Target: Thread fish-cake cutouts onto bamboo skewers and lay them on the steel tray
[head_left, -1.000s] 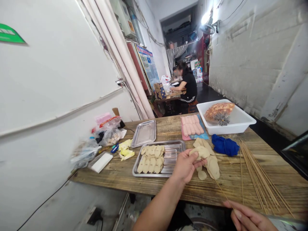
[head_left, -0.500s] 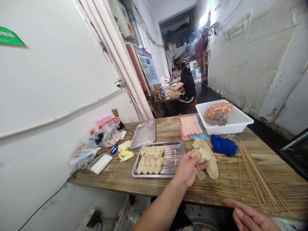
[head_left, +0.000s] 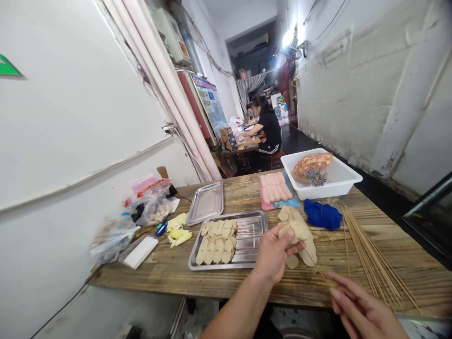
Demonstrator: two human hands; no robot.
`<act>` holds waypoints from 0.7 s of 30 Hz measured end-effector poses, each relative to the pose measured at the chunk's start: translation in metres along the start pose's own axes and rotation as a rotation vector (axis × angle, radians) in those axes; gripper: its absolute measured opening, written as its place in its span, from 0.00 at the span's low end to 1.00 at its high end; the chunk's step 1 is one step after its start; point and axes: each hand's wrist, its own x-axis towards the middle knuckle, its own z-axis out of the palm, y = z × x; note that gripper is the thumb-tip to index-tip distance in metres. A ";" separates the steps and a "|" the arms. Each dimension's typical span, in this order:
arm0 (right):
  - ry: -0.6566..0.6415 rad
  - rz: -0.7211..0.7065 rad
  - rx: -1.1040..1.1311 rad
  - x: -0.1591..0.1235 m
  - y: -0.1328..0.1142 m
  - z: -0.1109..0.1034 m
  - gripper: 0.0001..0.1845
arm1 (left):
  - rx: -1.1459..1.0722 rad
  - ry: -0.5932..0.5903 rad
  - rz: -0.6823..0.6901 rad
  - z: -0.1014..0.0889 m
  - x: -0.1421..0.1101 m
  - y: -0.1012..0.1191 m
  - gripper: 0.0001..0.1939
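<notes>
My left hand [head_left: 273,252] pinches a tan food slice [head_left: 295,230] above the wooden table [head_left: 197,275], beside a small pile of similar slices [head_left: 302,238]. At the lower right my right hand [head_left: 360,308] holds a thin bamboo skewer [head_left: 312,261], whose tip points up into the held slice. A steel tray [head_left: 252,238] just left of my left hand carries two rows of skewered slices [head_left: 217,240].
A bundle of loose skewers [head_left: 367,256] lies at the right. Further back are a blue cloth [head_left: 322,215], pink sausages [head_left: 275,188], a white tub [head_left: 339,181] with a packet, an empty steel tray [head_left: 205,202] and plastic bags [head_left: 148,207]. A person sits at a far table [head_left: 268,129].
My right hand has risen and moved toward the left hand, bringing the skewer tip to the slice. The view has shifted slightly to the right.
</notes>
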 end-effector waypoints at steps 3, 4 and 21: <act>0.064 -0.137 -0.160 0.013 -0.010 0.001 0.23 | 0.009 -0.002 0.010 0.002 -0.001 0.002 0.14; 0.100 -0.211 -0.228 0.017 -0.012 0.001 0.21 | 0.007 0.004 0.016 0.003 -0.001 0.002 0.14; -0.128 -0.211 -0.120 0.011 -0.042 0.004 0.23 | -0.029 0.048 0.009 0.003 0.003 0.004 0.15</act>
